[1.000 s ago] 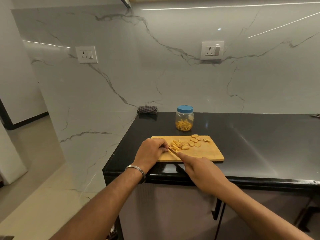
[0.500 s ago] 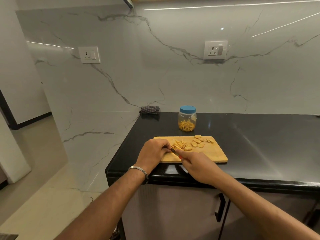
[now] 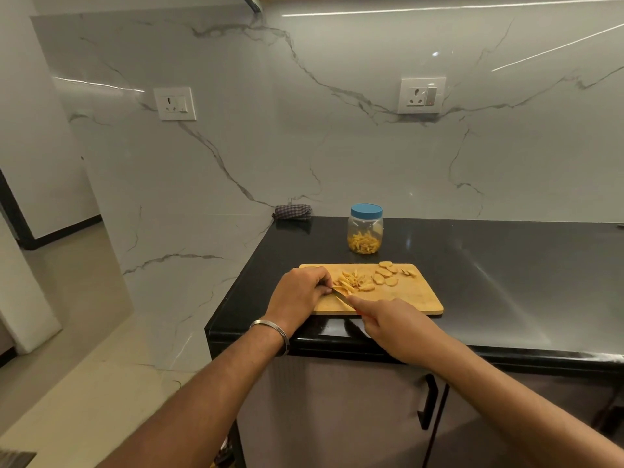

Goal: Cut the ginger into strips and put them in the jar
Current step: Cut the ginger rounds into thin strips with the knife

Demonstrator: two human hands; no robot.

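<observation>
1. The step in hand was the cutting: the left hand (image 3: 299, 292) rested on the near left part of the wooden cutting board (image 3: 412, 298), its fingers curled down on a ginger piece that was mostly hidden under them.
2. The right hand (image 3: 398, 324) gripped the knife (image 3: 341, 296) with its fingers closed round the handle and the index finger stretched along the top; the blade pointed to the far left and met the ginger just beside the left fingertips.
3. The cut strips (image 3: 347, 282) lay in a small heap just right of the left hand, and the uncut round slices (image 3: 385, 275) lay further right, on the far part of the board.
4. The jar (image 3: 365, 229) stood on the black surface (image 3: 506, 265) just beyond the board, with its blue lid (image 3: 366, 210) on and some strips already inside.
5. My judgement is that the task was about half done: several slices were not yet cut, and the heap was not yet in the jar.
6. The next move probably called for short cuts close to the fingertips, so the left fingers had to stay tucked back from the edge; later the lid must come off.
7. Compared with one second before, both hands held almost the same places, and the heap and the slices looked unchanged; mainly the camera view had shifted a little.
</observation>
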